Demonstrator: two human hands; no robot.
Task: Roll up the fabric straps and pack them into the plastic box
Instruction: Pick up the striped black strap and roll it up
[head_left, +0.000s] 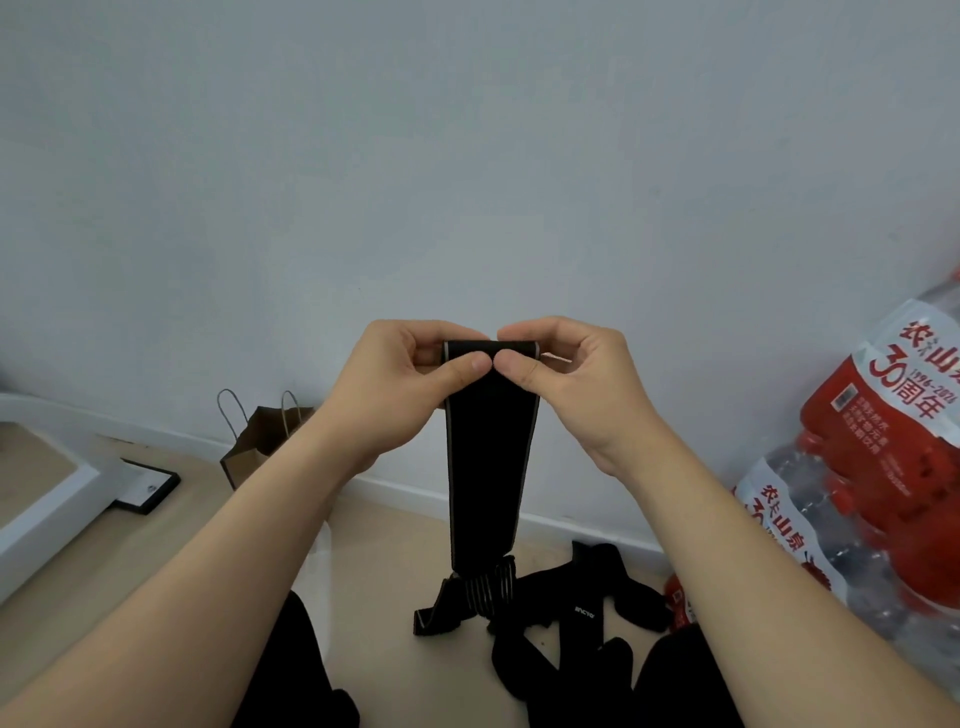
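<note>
While L hand (400, 384) & R hand (576, 384) fingers (519, 371) pinch strap (485, 467) top, paper bag (260, 447) contents unseen.

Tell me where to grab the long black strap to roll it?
Grab the top end of the black strap, a hand from each side edge, thumbs in front, as the left hand and right hand pinch it. It hangs flat and straight below, so that end should roll evenly.
</note>
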